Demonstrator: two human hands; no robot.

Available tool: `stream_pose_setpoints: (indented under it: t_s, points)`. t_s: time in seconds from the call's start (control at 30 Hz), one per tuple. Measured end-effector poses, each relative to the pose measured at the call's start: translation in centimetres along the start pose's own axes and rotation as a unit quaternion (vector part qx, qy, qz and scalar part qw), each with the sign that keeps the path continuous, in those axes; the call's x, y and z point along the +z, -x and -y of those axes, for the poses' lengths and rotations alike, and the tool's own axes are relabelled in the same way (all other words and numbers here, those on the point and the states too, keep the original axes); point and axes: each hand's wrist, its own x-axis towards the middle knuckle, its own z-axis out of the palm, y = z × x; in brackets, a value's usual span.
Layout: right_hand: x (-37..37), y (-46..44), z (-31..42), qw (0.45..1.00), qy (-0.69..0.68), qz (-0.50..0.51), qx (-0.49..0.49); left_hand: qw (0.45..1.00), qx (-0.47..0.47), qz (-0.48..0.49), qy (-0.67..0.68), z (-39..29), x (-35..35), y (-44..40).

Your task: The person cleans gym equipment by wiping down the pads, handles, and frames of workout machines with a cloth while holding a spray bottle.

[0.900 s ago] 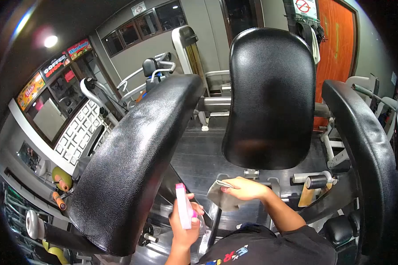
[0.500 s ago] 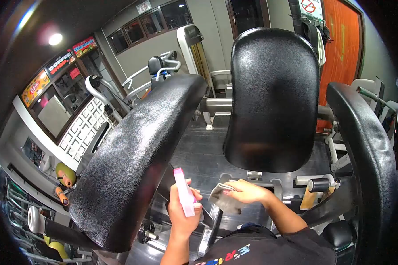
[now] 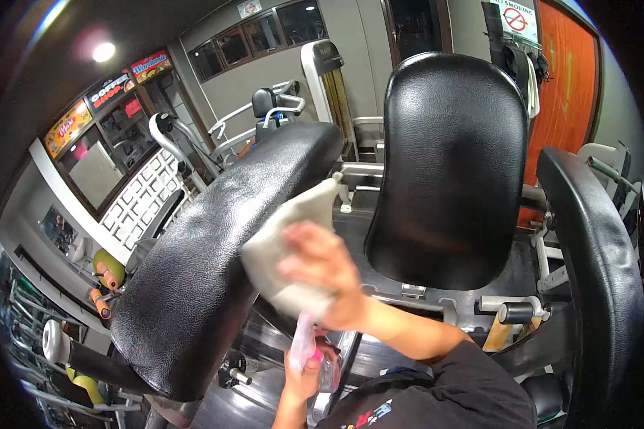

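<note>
My right hand (image 3: 329,275), smeared by motion, grips a pale grey cloth (image 3: 268,243) that spreads over the inner edge of the long black padded cushion (image 3: 186,286) on the left. Whether the cloth touches the cushion I cannot tell. Lower down, my left hand (image 3: 300,379) is wrapped round a spray bottle (image 3: 304,344) with a pink and whitish top and a clear body. My right hand partly covers the top of the bottle. Ahead stands an upright black padded backrest (image 3: 451,171).
Another long black pad (image 3: 590,222) runs along the right side. Below it sits a small black roller (image 3: 515,312) on a metal frame. Other gym machines (image 3: 329,86) stand by the back wall, near an orange door (image 3: 565,86). Dark flooring (image 3: 265,350) lies underneath.
My right hand has swung up and left with the cloth, which is now opened out over the left cushion's edge. My left hand and the spray bottle have dropped lower.
</note>
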Motion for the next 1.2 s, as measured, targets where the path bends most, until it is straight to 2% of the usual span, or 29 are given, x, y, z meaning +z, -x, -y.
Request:
stream_pose_setpoints:
  t_s: [0.03, 0.1, 0.17, 0.2, 0.27, 0.33, 0.4, 0.43, 0.5, 0.67, 0.73, 0.8, 0.87, 0.9, 1.0, 1.03, 1.13, 1.2]
  points:
    - [1.3, -0.5, 0.1, 0.992, 0.07, 0.091, -0.053, 1.0, -0.018, 0.003, 0.012, 0.3, 0.0, 0.6]
    - [4.0, 0.6, -2.6, 0.984, 0.109, 0.065, -0.124, 0.999, -0.037, 0.007, 0.023, 1.1, -0.4, 1.8]
    - [3.5, -0.2, -5.0, 0.976, 0.116, 0.055, -0.177, 0.995, -0.061, -0.019, 0.077, 1.6, -1.8, 2.7]
    - [2.5, -1.3, -5.2, 0.96, 0.175, 0.046, -0.215, 0.996, -0.069, -0.018, 0.057, 1.2, -2.7, 3.0]
    - [1.6, -1.9, -7.8, 0.957, 0.21, 0.026, -0.196, 0.992, -0.077, -0.049, 0.088, 0.4, -3.1, 3.4]
    - [0.2, -1.9, -11.3, 0.965, 0.242, -0.001, -0.102, 0.993, -0.073, -0.037, 0.084, 0.2, -3.6, 3.6]
    - [-0.8, -2.8, -13.4, 0.963, 0.255, -0.083, 0.022, 0.994, -0.064, -0.021, 0.082, 0.4, -3.5, 3.5]
    - [-0.8, -3.3, -14.0, 0.963, 0.256, -0.085, 0.02, 0.993, -0.071, -0.013, 0.09, 0.8, -3.4, 3.6]
    - [-0.1, -4.1, -14.9, 0.949, 0.228, -0.174, 0.129, 0.989, -0.092, 0.013, 0.112, 1.6, -3.2, 3.9]
    - [-0.1, -6.7, -15.4, 0.945, 0.198, -0.218, 0.141, 0.986, -0.096, 0.023, 0.131, 1.7, -1.6, 3.3]
    - [-0.6, -8.4, -13.3, 0.957, 0.195, -0.125, 0.177, 0.985, -0.091, 0.078, 0.121, 0.7, -1.4, 2.7]
    - [-0.4, -8.5, -8.4, 0.965, 0.206, 0.015, 0.159, 0.986, -0.082, 0.075, 0.12, 0.2, -1.4, 2.7]
    - [0.1, -8.2, -5.0, 0.954, 0.26, 0.137, 0.056, 0.99, -0.065, 0.062, 0.112, 0.5, -1.5, 2.7]
    - [-0.2, -8.7, -5.3, 0.952, 0.248, 0.173, 0.053, 0.989, -0.063, 0.061, 0.115, 0.9, -1.8, 2.8]
    - [-0.8, -11.4, -8.2, 0.958, 0.203, 0.175, 0.1, 0.987, -0.094, 0.084, 0.1, 1.9, -2.4, 3.0]
    - [-0.6, -12.9, -9.3, 0.942, 0.234, 0.225, 0.086, 0.984, -0.106, 0.085, 0.117, 1.8, -2.3, 3.0]
    - [-0.4, -15.9, -12.1, 0.907, 0.236, 0.3, 0.177, 0.974, -0.123, 0.072, 0.175, 2.2, -2.0, 3.1]
    - [0.6, -16.6, -14.4, 0.896, 0.311, 0.288, 0.136, 0.973, -0.114, 0.091, 0.177, 2.8, -2.2, 3.2]
